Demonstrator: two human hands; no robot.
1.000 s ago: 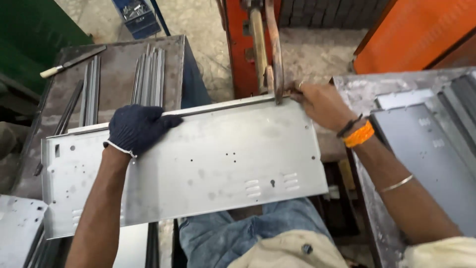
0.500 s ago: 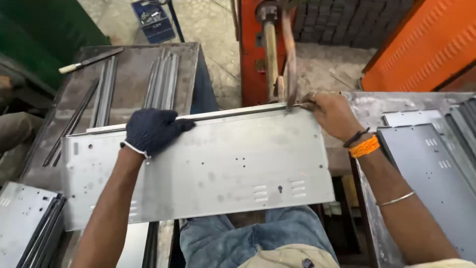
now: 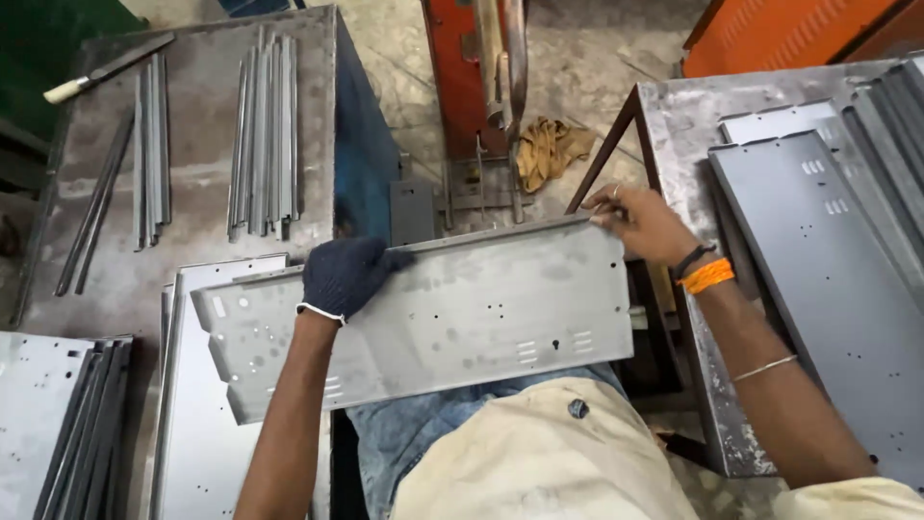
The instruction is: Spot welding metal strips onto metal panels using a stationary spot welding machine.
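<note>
Both hands are on the long grey sheet-metal panel with small punched holes and slots (image 3: 423, 318), held flat across the lap, its bent top edge facing away. The left hand in the dark knitted glove (image 3: 342, 274) grips that top edge near the left end, fingers curled over the flange. The bare right hand with an orange wristband (image 3: 643, 223) pinches the upper right corner, fingers closed on the metal.

The panel's left end overhangs a stack of flat pale metal sheets (image 3: 197, 433). Its right end sits just beside the rusty grey steel counter (image 3: 674, 144) carrying darker panels. Beyond the far edge there is open floor up to the orange machine post (image 3: 462, 87). Thin steel strips (image 3: 262, 140) lie on the scuffed left counter (image 3: 192, 193).
</note>
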